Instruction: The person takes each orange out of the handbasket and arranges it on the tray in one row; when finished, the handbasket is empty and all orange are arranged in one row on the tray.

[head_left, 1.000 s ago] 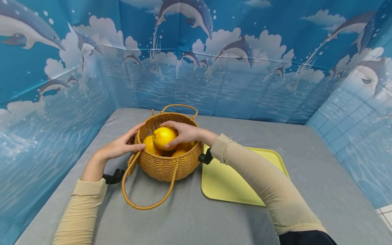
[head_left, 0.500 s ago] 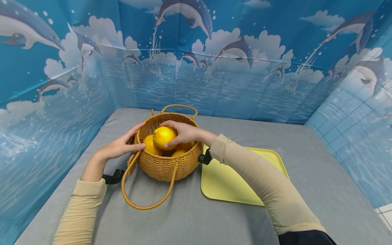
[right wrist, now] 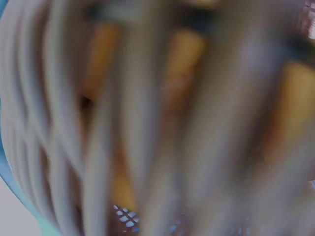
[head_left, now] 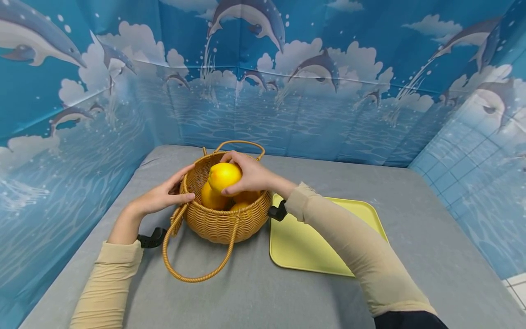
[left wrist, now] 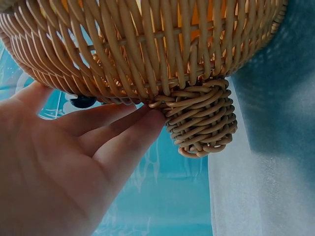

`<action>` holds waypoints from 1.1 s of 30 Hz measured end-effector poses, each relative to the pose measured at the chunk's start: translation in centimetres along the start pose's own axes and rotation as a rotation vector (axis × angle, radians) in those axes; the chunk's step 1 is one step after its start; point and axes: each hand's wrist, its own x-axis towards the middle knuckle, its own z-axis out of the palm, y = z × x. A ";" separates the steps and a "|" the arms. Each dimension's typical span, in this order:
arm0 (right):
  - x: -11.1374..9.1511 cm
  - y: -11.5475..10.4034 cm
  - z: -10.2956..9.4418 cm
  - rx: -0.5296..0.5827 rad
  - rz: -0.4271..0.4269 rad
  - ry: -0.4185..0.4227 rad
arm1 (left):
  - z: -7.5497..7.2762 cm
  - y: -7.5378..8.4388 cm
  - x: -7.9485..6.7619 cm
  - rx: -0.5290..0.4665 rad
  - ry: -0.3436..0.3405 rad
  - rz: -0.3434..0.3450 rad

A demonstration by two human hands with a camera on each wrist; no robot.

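While my right hand (head_left: 249, 173) curls round a fruit (head_left: 224, 177) just above the others (head_left: 212, 198) in the basket (head_left: 222, 225), my left hand (head_left: 164, 194), spread wide, touches its side; too light a grip on glossy skin could drop that fruit back.

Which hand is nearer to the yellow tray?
Right: the right hand holds a fruit at the mouth of the basket, left of the tray; the left hand is farther, touching the basket's left side.
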 end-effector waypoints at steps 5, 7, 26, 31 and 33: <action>-1.7 -0.4 -2.0 0.101 -0.016 0.073 | -0.1 0.0 0.1 -0.003 0.001 0.009; -2.7 -0.5 -3.0 0.127 -0.007 0.118 | -0.2 0.0 0.2 -0.004 0.000 0.014; -12.4 2.2 -5.8 0.256 0.244 0.527 | 0.0 -0.1 -0.1 -0.019 -0.012 0.007; -14.0 3.8 -5.2 0.296 0.314 0.518 | 0.0 0.0 -0.1 -0.008 -0.007 0.002; -14.4 4.5 -4.8 0.302 0.329 0.518 | 0.1 0.0 -0.1 -0.010 -0.008 0.004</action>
